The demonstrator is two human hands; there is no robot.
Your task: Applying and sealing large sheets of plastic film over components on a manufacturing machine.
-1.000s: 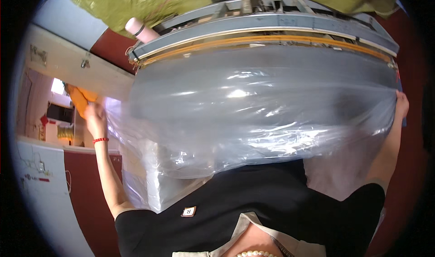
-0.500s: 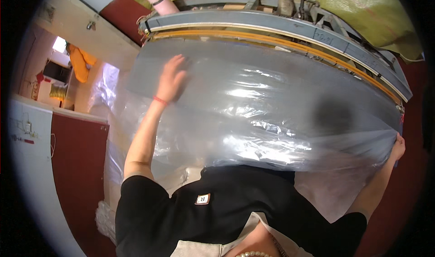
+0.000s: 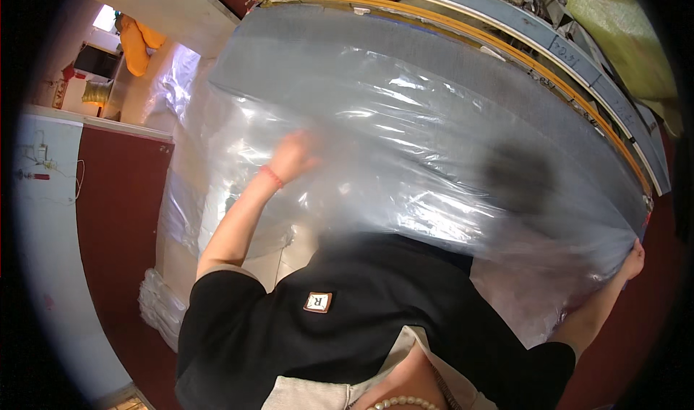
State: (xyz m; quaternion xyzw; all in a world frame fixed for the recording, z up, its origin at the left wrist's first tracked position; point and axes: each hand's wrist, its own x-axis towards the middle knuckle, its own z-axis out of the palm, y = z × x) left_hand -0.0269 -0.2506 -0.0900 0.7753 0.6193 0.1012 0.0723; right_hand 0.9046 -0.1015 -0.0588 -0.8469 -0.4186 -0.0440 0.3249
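Observation:
A wide sheet of clear plastic film (image 3: 347, 110) lies wrinkled and shiny over a grey work surface (image 3: 318, 30) and hangs down toward my body. My left hand (image 3: 295, 153), with a red bracelet at the wrist, is over the left part of the film. It is blurred, but its thumb stands apart from the fingers and nothing shows in it. At the far right, my right hand (image 3: 634, 259) pinches the film's corner, and folds run from there across the sheet.
Behind the surface runs a long machine with a grey metal beam (image 3: 463, 5) and an orange strip (image 3: 434, 11). Yellow-green woven sheeting (image 3: 614, 34) hangs at the back right. On the left are a dark red panel (image 3: 119, 215) and bunched plastic (image 3: 163, 305) on the floor.
My left hand has come nearer my body and slightly right over the film. My right hand keeps its pinch on the corner, a little lower. The whole view has shifted, with the machine higher.

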